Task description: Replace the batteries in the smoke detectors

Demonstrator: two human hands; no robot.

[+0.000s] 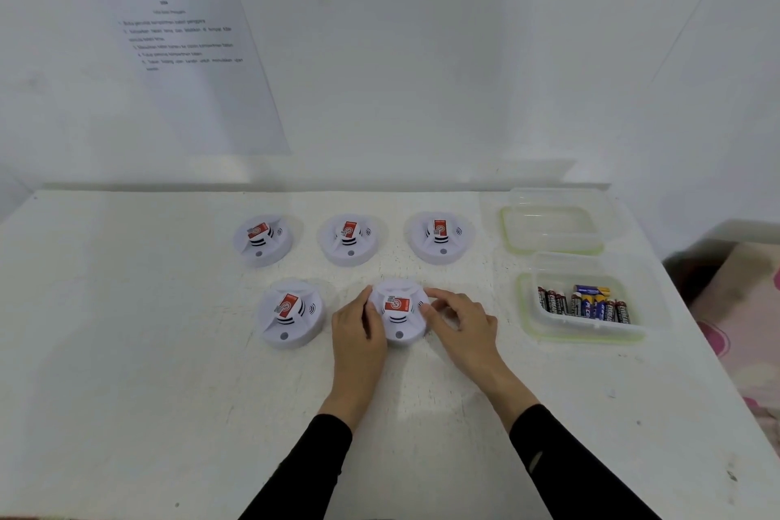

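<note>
Scuffed white table [126,308]: hands [358,331] [462,325] cup round plastic detector [399,319].

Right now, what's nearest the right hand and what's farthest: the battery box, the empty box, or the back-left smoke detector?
1. Battery box, just right of the right hand.
2. Empty box, back right corner.
3. Back-left smoke detector, far across on the left.

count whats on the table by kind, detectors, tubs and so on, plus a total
detectors: 5
tubs: 2
batteries: packed in the near tub, too crowded to count
total: 7, batteries left out
</note>
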